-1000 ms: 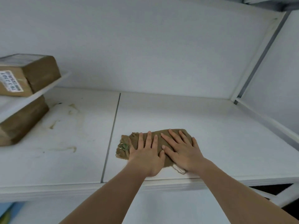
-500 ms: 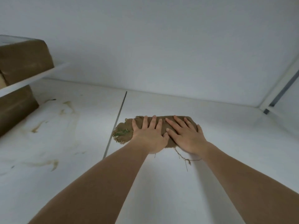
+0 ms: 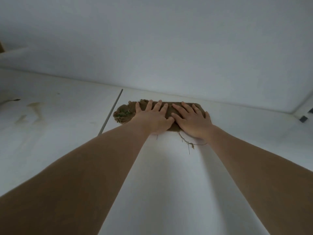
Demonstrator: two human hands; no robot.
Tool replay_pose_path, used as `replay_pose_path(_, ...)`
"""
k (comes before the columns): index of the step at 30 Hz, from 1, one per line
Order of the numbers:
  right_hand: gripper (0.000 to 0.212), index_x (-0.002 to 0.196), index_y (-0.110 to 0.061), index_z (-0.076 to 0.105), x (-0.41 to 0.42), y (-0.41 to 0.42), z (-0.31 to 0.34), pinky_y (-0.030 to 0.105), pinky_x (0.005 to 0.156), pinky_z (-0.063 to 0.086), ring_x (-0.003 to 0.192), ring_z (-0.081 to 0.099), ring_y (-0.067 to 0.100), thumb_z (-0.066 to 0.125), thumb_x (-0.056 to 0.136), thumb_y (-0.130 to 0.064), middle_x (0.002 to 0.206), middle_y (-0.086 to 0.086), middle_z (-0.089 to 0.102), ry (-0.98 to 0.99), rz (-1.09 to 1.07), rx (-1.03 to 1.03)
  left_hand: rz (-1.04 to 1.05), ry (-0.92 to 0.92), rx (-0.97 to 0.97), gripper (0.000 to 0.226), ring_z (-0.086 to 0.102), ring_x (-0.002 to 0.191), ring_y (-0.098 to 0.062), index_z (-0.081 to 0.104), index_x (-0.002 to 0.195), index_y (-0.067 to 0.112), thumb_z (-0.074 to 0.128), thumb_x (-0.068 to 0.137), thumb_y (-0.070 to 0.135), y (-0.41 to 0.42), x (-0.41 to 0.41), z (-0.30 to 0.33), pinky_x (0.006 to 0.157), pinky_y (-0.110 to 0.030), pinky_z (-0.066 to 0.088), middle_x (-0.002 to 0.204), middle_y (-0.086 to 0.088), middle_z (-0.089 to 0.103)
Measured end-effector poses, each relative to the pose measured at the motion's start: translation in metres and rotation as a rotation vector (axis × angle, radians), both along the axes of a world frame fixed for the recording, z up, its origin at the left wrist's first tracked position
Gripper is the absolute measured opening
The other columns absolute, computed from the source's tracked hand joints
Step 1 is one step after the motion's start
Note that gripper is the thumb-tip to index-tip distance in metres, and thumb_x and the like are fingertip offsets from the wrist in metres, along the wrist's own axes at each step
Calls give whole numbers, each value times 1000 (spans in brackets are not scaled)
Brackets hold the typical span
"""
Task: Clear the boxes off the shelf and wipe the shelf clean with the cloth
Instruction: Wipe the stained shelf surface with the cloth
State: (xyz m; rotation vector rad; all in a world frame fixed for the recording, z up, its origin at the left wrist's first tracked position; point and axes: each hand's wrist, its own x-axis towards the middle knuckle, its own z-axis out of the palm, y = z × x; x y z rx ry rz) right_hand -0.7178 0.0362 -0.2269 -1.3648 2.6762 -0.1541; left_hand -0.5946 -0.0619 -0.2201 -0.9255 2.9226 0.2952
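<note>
Broad white shelf (image 3: 169, 184), smeared with brownish stains (image 3: 36, 107) far left, split by a thin grey seam (image 3: 111, 112). Crumpled brown cloth (image 3: 171, 110) lying far centre, just right of that seam. Pressed flat by left hand (image 3: 152, 118) and right hand (image 3: 191, 121), fingers straight and spread. Frayed threads (image 3: 188, 143) trailing near.

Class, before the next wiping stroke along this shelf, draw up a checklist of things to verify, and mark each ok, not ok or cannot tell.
1. Left hand flat on the cloth: ok.
2. Right hand flat on it: ok.
3. Cloth lying flat on the shelf: ok.
4. Left panel free of stains: not ok.
5. Loose threads tucked in: not ok, trailing.
6. Boxes all cleared: cannot tell.
</note>
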Motion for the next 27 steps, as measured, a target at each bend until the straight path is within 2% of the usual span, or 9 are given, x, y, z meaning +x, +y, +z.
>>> replay_pose_path(7, 53, 148, -52, 11, -25, -28, 1, 54, 117, -3, 149, -2, 19, 16, 96, -62, 162, -15, 0, 10, 10, -4, 16, 2, 4, 63, -12, 147, -20, -2, 152, 31, 15, 96, 54, -29, -26, -1, 112, -59, -12, 160, 8, -10)
replay_pose_path(13, 56, 150, -48, 13, -30, -46, 3, 57, 117, 4, 148, 4, 26, 17, 96, -63, 161, -7, 8, 43, -39, 1, -36, 14, -19, 61, -10, 147, -16, -1, 152, 33, 16, 97, 53, -53, -37, -3, 114, -56, -9, 160, 12, -8)
replay_pose_path(17, 60, 153, -41, 6, -11, -67, 8, 62, 114, -1, 148, -4, 31, 15, 97, -60, 162, -3, 0, -5, -79, 59, -49, -10, -37, 58, -9, 146, -12, -2, 151, 36, 16, 98, 53, -76, -28, -1, 116, -53, -7, 159, 15, -9)
replay_pose_path(27, 56, 149, -54, 0, 23, -78, 10, 63, 114, -6, 149, -9, 25, 14, 96, -64, 162, -13, -8, -30, 33, 77, 29, -64, -62, 62, -11, 147, -22, -7, 151, 34, 15, 97, 56, -84, 18, 0, 117, -49, -6, 159, 8, -13)
